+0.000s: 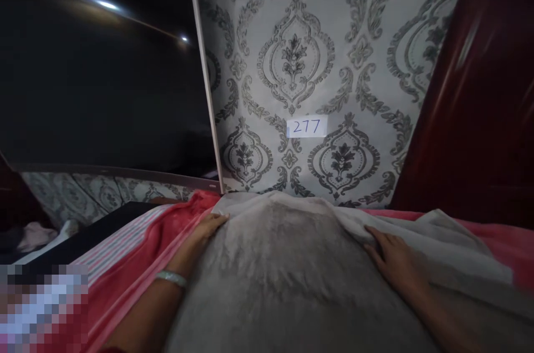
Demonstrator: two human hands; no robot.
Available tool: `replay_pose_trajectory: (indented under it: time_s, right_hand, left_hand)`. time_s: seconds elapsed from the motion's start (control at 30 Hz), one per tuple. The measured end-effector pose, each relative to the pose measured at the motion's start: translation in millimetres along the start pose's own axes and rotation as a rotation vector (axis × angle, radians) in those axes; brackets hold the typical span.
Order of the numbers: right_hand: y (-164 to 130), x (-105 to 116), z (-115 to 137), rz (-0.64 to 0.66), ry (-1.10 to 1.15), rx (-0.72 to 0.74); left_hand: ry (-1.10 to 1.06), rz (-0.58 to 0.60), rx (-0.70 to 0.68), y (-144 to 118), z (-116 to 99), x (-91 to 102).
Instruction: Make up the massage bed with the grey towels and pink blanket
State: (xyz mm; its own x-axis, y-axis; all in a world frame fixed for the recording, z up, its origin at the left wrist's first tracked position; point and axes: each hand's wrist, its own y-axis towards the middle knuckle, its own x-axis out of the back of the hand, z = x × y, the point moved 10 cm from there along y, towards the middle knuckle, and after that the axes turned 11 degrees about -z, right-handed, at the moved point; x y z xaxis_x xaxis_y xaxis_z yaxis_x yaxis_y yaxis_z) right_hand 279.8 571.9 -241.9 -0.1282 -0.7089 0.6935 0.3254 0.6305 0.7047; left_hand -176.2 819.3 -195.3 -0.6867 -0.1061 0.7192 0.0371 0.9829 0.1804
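A grey plush blanket (292, 269) with a paler underside spreads in front of me, its far edge rumpled near the wall. At its far left edge my left hand (211, 224), with a pale bangle on the wrist, is closed on the fabric. On the right, my right hand (390, 255) grips a fold of the same blanket between thumb and fingers. Beneath the grey blanket lies a red plush cover (125, 264), showing along the left side and at the far right. The tips of the right fingers are partly hidden by the cloth.
A large dark television (104, 80) stands at the left. Ahead is a patterned grey wall (292, 58) with a paper label (307, 127) reading 277. Dark red glossy wood (479, 119) rises at the right. Striped cloth (120, 242) lies beside a black surface (95, 230) at the left.
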Motion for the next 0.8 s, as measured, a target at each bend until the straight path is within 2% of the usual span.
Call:
replay_pose_trajectory:
  time_s: [0.1,0.2,0.27,0.4,0.5,0.57,0.63,0.8]
  right_hand:
    - [-3.4,-3.8,-1.8,-0.011,0.014,0.022]
    - [-1.6,-1.1,-2.9,-0.018,-0.007,0.019]
    - [-1.1,1.0,-1.4,-0.018,-0.013,0.02]
    - [-1.2,4.8,2.5,-0.033,0.0,0.04]
    - [0.3,3.5,2.3,-0.023,-0.01,0.041]
    - [1.9,2.1,3.8,-0.007,-0.015,0.04]
    - [3.1,3.8,8.0,0.003,-0.02,0.036]
    - [9.8,23.5,23.2,0.03,0.023,-0.002]
  left_hand:
    - [0.087,0.013,-0.063,15.5,-23.0,-4.7]
    - [0.167,-0.075,-0.159,21.0,-63.3,-4.9]
    - [0.193,-0.154,-0.216,15.1,-91.5,-1.3]
    - [0.183,-0.329,-0.301,-5.4,-134.5,20.0]
    - [0.219,-0.445,-0.375,-10.3,-154.0,35.4]
    - [0.297,-0.436,-0.399,-3.4,-157.2,30.9]
    - [0.359,-0.383,-0.403,6.0,-152.5,16.3]
    - [0.401,-0.261,-0.298,10.5,-113.4,-32.0]
